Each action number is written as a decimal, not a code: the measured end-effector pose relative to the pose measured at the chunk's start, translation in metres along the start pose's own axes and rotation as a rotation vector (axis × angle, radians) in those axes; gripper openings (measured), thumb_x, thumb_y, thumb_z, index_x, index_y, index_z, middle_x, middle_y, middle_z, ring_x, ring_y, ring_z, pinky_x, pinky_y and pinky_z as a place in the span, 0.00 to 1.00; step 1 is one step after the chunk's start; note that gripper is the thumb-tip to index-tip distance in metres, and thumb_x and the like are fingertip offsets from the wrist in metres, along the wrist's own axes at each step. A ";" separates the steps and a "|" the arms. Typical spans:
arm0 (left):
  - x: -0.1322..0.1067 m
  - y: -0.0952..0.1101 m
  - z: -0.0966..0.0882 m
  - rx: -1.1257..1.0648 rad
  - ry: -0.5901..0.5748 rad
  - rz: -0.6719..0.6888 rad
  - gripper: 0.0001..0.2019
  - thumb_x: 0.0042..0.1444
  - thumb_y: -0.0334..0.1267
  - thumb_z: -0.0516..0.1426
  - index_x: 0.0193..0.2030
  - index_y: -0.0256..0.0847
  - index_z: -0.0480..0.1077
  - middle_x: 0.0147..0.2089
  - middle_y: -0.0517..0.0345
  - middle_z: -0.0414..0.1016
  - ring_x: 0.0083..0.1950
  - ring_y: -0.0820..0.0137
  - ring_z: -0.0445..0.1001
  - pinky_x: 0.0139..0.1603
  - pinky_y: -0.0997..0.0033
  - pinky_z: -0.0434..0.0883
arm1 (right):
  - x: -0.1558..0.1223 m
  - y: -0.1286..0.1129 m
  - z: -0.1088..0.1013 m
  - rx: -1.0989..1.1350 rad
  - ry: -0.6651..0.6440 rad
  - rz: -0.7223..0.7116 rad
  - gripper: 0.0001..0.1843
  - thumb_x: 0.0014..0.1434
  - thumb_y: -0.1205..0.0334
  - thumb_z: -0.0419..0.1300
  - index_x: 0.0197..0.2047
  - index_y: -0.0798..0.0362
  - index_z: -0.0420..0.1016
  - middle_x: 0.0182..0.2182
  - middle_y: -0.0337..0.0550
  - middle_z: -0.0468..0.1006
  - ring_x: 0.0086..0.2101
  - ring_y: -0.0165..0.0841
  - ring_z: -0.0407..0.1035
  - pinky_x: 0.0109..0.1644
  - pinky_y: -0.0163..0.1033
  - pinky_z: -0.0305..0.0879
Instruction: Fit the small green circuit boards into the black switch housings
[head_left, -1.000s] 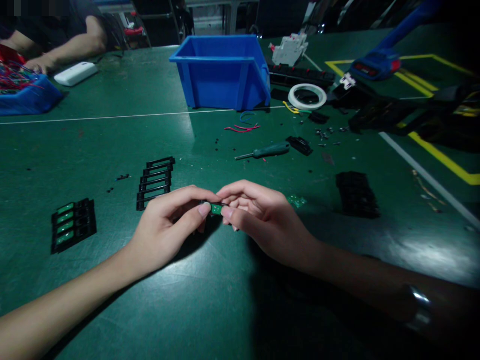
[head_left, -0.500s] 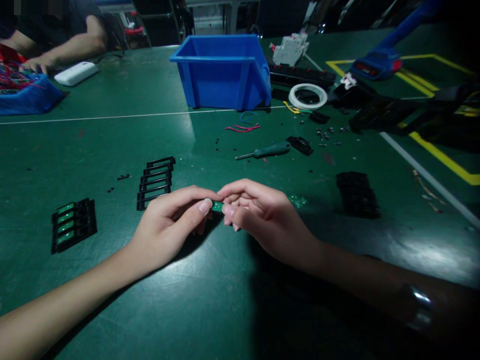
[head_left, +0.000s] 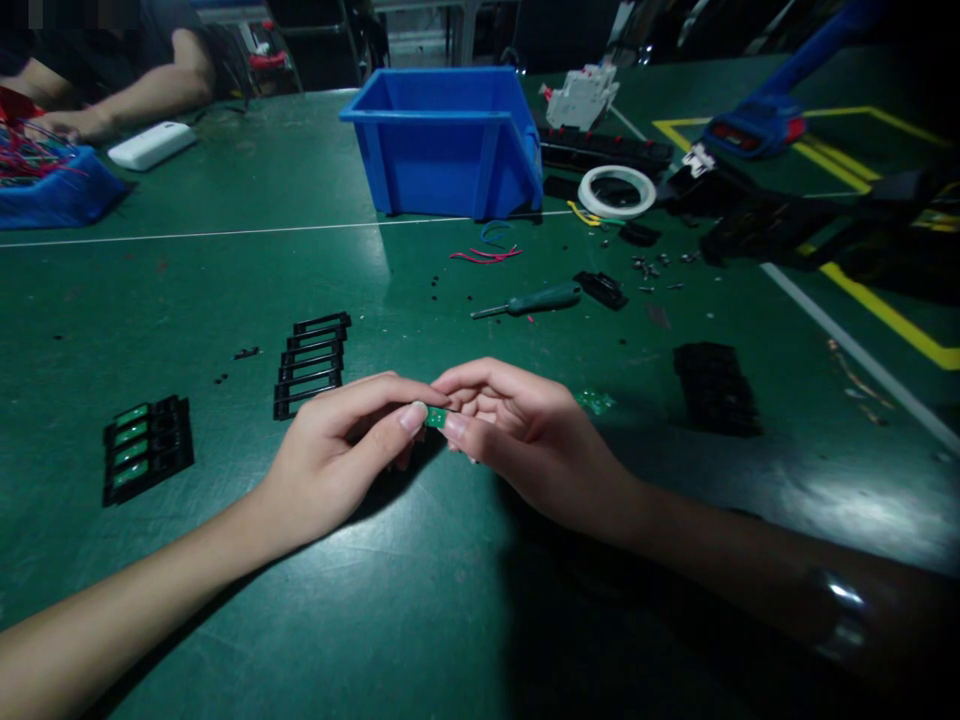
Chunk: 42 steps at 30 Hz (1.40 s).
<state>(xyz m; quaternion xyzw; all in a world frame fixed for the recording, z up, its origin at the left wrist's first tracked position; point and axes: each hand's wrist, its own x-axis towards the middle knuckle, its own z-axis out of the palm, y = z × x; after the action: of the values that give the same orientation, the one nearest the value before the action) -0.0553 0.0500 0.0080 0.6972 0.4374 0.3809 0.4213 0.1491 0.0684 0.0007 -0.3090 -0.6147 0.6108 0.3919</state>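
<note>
Between my two hands, just above the green table, is a small green circuit board (head_left: 435, 417). My left hand (head_left: 349, 440) pinches its left end with thumb and forefinger. The right end sits between the thumb and fingers of my right hand (head_left: 517, 430). The fingers partly hide the board. Small green boards (head_left: 595, 401) lie loose beyond my right hand. A black slotted frame (head_left: 311, 365) rests behind my left hand. Farther left lies a black holder (head_left: 169, 450) with several green boards set in its left side.
A blue bin (head_left: 442, 165) stands at the back. Before it lie red wires (head_left: 486, 257), a screwdriver (head_left: 544, 300) and loose screws (head_left: 652, 268). Black parts (head_left: 716, 390) sit at right, below a blue power tool (head_left: 750, 130). Another person's arm (head_left: 150, 98) is at far left.
Both hands stay in nearly the same place, still pinching the circuit board. The fingers and board have shifted very slightly. The other person's hand at far left has moved a little left.
</note>
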 end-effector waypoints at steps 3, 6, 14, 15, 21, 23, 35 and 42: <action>0.000 -0.002 0.001 0.000 0.014 -0.018 0.11 0.69 0.40 0.57 0.50 0.40 0.79 0.31 0.58 0.74 0.31 0.73 0.72 0.33 0.73 0.68 | 0.000 0.005 0.001 0.000 0.045 -0.021 0.13 0.64 0.63 0.64 0.51 0.54 0.71 0.39 0.44 0.77 0.38 0.31 0.74 0.38 0.35 0.72; 0.001 -0.002 0.002 0.021 0.034 -0.028 0.10 0.68 0.39 0.58 0.49 0.40 0.79 0.31 0.59 0.74 0.30 0.74 0.71 0.32 0.74 0.68 | -0.001 0.010 0.000 -0.045 0.093 -0.075 0.09 0.63 0.65 0.64 0.47 0.53 0.72 0.43 0.45 0.75 0.40 0.32 0.73 0.39 0.36 0.71; 0.003 -0.001 0.003 0.060 0.064 -0.064 0.10 0.67 0.40 0.59 0.48 0.39 0.80 0.33 0.58 0.77 0.30 0.74 0.72 0.31 0.76 0.68 | -0.001 0.008 -0.003 -0.195 0.078 -0.165 0.02 0.62 0.66 0.65 0.40 0.52 0.77 0.50 0.49 0.73 0.49 0.37 0.72 0.49 0.41 0.73; 0.003 -0.001 0.003 0.061 0.064 -0.068 0.10 0.67 0.41 0.59 0.48 0.39 0.80 0.34 0.57 0.78 0.29 0.74 0.72 0.30 0.75 0.68 | -0.001 0.007 -0.003 -0.195 0.078 -0.164 0.02 0.62 0.65 0.66 0.40 0.52 0.77 0.50 0.49 0.74 0.49 0.38 0.72 0.49 0.42 0.73; 0.002 -0.002 0.002 0.126 0.050 -0.038 0.10 0.67 0.40 0.59 0.49 0.42 0.80 0.37 0.55 0.79 0.34 0.71 0.74 0.32 0.75 0.69 | -0.001 0.003 -0.003 -0.267 0.107 -0.171 0.04 0.64 0.64 0.64 0.37 0.53 0.78 0.47 0.49 0.75 0.49 0.37 0.72 0.48 0.41 0.71; 0.002 -0.003 0.002 0.154 0.035 -0.022 0.10 0.67 0.40 0.59 0.50 0.43 0.80 0.38 0.55 0.80 0.35 0.71 0.75 0.32 0.75 0.69 | 0.000 0.003 -0.003 -0.281 0.123 -0.161 0.06 0.66 0.64 0.62 0.36 0.53 0.78 0.47 0.48 0.76 0.49 0.37 0.72 0.47 0.40 0.71; 0.001 -0.005 0.003 0.214 0.042 -0.024 0.13 0.65 0.38 0.61 0.55 0.44 0.78 0.40 0.56 0.79 0.32 0.74 0.73 0.32 0.76 0.69 | 0.001 0.001 -0.005 -0.229 0.176 -0.098 0.08 0.66 0.64 0.60 0.34 0.54 0.77 0.50 0.51 0.74 0.52 0.40 0.71 0.48 0.42 0.72; 0.002 -0.005 0.004 0.205 0.064 -0.021 0.13 0.64 0.38 0.62 0.54 0.42 0.78 0.35 0.57 0.79 0.31 0.73 0.73 0.30 0.76 0.69 | 0.001 0.001 -0.005 -0.227 0.172 -0.093 0.08 0.65 0.64 0.61 0.33 0.53 0.76 0.50 0.51 0.74 0.53 0.41 0.71 0.50 0.43 0.72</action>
<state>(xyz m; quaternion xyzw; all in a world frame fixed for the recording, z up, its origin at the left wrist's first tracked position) -0.0522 0.0517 0.0025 0.7195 0.4947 0.3518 0.3374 0.1530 0.0719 -0.0005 -0.3737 -0.6577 0.4895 0.4337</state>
